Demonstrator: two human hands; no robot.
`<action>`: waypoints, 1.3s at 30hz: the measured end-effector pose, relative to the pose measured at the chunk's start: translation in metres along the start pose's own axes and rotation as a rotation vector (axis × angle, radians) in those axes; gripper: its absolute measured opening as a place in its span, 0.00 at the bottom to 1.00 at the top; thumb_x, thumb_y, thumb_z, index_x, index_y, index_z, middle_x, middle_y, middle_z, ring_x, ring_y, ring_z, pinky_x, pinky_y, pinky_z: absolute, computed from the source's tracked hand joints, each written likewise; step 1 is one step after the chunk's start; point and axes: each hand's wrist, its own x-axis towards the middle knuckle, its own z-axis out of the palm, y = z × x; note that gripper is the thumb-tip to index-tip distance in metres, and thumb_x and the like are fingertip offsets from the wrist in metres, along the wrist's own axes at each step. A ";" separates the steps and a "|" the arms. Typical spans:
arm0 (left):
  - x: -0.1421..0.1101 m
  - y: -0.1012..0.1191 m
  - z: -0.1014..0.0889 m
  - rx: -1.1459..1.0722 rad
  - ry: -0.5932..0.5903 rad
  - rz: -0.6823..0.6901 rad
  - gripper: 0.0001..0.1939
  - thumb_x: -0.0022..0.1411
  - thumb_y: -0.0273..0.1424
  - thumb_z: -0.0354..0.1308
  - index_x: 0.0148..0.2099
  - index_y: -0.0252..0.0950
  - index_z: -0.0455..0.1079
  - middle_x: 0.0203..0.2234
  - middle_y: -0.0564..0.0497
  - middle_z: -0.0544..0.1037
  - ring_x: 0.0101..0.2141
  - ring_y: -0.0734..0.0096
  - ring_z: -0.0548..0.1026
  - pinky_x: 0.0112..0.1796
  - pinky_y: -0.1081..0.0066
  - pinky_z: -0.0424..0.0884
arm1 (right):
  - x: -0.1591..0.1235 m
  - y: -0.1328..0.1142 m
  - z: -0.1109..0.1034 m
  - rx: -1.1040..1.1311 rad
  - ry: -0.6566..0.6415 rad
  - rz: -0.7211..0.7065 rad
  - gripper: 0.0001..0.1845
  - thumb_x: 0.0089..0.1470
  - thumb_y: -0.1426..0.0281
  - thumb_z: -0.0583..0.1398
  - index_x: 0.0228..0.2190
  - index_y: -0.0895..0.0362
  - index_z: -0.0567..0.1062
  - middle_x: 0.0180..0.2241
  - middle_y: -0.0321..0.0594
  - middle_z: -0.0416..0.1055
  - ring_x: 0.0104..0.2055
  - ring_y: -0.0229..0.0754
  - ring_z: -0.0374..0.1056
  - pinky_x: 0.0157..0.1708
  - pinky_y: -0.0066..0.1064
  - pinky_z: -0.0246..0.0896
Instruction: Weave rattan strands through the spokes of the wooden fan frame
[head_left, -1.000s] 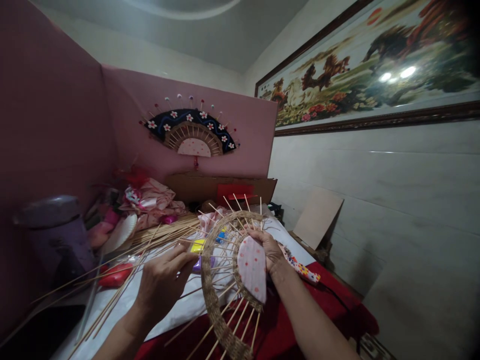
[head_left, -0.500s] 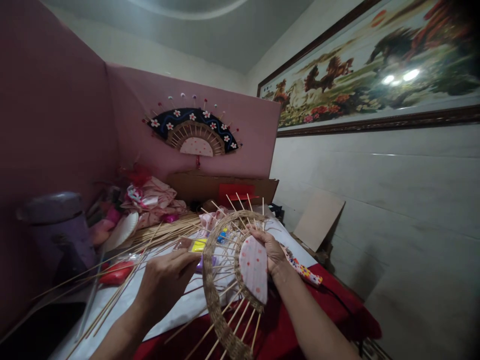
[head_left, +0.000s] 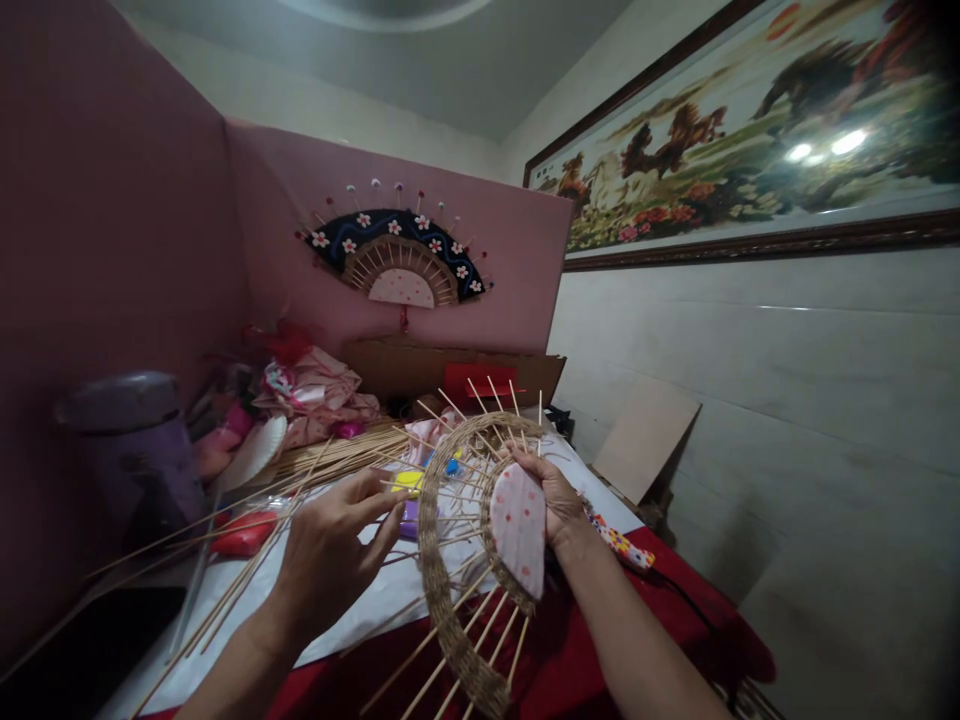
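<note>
A half-round fan frame (head_left: 433, 540) of woven brown cord on thin sticks stands tilted before me, its sticks poking past the outer band. Its inner core carries a pale pink cloth panel (head_left: 517, 525) with red dots. My right hand (head_left: 559, 500) grips the frame at the upper right of this core, fingers partly behind it. Left of the outer band is my left hand (head_left: 337, 545), thumb and forefinger apart at the stick ends. Whether a fingertip touches a stick I cannot tell.
Long loose sticks (head_left: 334, 455) lie on the white sheet (head_left: 352, 605) over a red cloth (head_left: 697, 625). Yellow (head_left: 407, 484) and red (head_left: 244, 533) packets lie left, near a purple flask (head_left: 131, 460). A finished dark fan (head_left: 397, 240) hangs behind; a patterned tool (head_left: 622, 545) lies right.
My left thumb and forefinger have parted from a pinch by the outer band. My right hand keeps its hold on the fan frame. The whole view has shifted slightly.
</note>
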 end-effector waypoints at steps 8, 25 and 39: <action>0.005 0.004 -0.009 -0.550 -0.048 -0.289 0.18 0.60 0.38 0.46 0.34 0.37 0.76 0.24 0.50 0.71 0.31 0.68 0.67 0.32 0.71 0.61 | 0.000 -0.006 -0.005 0.063 0.022 -0.018 0.12 0.40 0.81 0.60 0.31 0.60 0.74 0.26 0.38 0.77 0.24 0.37 0.72 0.27 0.25 0.68; 0.001 0.010 0.014 -1.175 -0.135 -0.588 0.11 0.43 0.33 0.63 0.32 0.37 0.78 0.26 0.47 0.79 0.32 0.64 0.72 0.34 0.68 0.66 | -0.004 -0.003 0.001 0.088 0.012 0.087 0.11 0.41 0.79 0.61 0.31 0.60 0.74 0.22 0.36 0.76 0.21 0.37 0.71 0.23 0.26 0.68; 0.000 0.011 0.024 -1.111 0.022 -0.538 0.09 0.41 0.32 0.65 0.29 0.38 0.78 0.29 0.47 0.80 0.33 0.64 0.75 0.36 0.66 0.70 | 0.004 0.001 -0.006 0.114 -0.030 0.052 0.10 0.41 0.79 0.61 0.31 0.60 0.74 0.23 0.36 0.76 0.22 0.37 0.71 0.25 0.27 0.68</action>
